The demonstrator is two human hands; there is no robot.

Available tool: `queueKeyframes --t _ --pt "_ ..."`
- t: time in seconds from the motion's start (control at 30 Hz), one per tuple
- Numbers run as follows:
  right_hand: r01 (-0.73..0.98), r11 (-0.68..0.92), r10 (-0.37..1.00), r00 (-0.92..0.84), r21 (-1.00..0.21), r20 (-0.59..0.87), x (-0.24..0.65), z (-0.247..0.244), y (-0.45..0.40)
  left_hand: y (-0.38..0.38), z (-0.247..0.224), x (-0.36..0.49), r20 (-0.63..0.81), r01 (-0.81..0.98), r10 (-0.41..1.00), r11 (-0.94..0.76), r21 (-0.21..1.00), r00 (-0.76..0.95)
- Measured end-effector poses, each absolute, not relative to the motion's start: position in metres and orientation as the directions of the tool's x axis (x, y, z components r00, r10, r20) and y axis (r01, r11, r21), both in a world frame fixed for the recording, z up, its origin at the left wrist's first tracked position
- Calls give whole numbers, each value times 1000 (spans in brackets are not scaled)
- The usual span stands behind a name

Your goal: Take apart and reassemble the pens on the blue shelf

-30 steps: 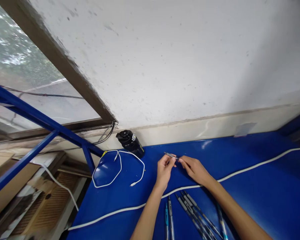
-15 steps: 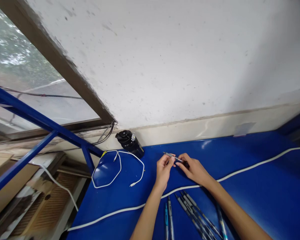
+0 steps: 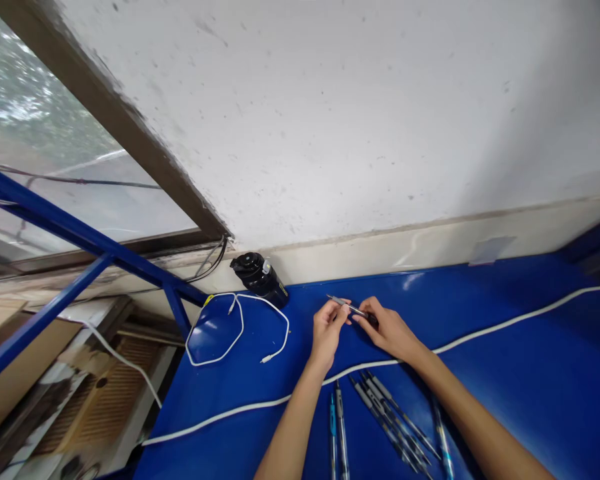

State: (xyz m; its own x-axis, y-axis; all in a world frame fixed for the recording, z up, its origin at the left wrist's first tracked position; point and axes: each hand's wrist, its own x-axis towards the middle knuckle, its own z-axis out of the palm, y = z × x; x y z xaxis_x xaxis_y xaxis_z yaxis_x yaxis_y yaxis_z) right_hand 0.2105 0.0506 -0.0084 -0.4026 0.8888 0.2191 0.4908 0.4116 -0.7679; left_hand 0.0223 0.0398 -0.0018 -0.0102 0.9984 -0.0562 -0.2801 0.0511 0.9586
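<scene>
Between both hands, over the blue tabletop (image 3: 260, 387), a slim grey and dark pen (image 3: 355, 309) is held, its pointed end toward the upper left. My left hand (image 3: 329, 327) pinches it near the pointed end. The dark end is gripped by the fingers of my right hand (image 3: 384, 327). Below the hands lie several grey-gripped pens (image 3: 387, 417) in a loose bunch. Left of that bunch a blue pen (image 3: 333, 427) and another grey pen (image 3: 341, 427) lie side by side. One more pen with blue on it (image 3: 443, 440) rests beside my right forearm.
A black bottle (image 3: 260, 279) stands by the wall at the back. Near it a thin white charging cable (image 3: 243, 327) lies looped. A thicker white cord (image 3: 220, 421) crosses the table under both forearms. A blue metal frame (image 3: 105, 252) rises at the left.
The view has tilted slightly downward, so the table things sit a little higher. Both hands keep hold of the pen in nearly the same pose.
</scene>
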Motion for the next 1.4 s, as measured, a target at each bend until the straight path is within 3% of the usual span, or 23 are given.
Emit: queueKeyframes --t 1.07,1.4 --pt "542 409 872 -468 -734 141 212 1 46 38 0 22 -31 -291 999 39 956 31" --pt "472 638 744 -582 -608 329 204 8 28 41 -2 17 -161 -541 985 103 835 -60"
